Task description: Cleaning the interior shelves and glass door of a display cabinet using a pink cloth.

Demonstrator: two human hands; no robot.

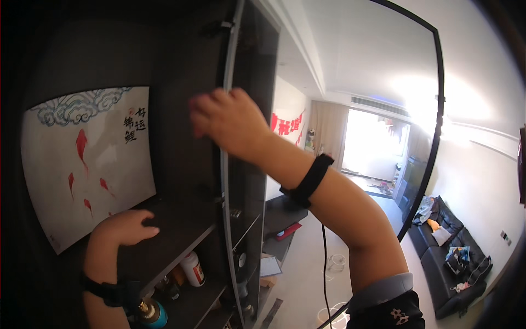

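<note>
My left hand (129,227) is over a dark cabinet shelf (178,226), in front of a white panel (93,164) painted with red fish and blue clouds. Its thumb and fingers stand apart, with nothing visible between them. Higher up, my right hand (226,122) reaches across the cabinet's upright edge (224,175), near the dark inner side wall (189,66). The right fingers are curled and slightly blurred. What they hold, if anything, is hidden. Both wrists wear black straps.
Below the shelf stand a white bottle (193,270) and a teal container (152,313) with a gold top. A large black-framed glass door (438,82) hangs open on the right. Beyond lie a black sofa (446,263) with several items and a dark cable (325,268).
</note>
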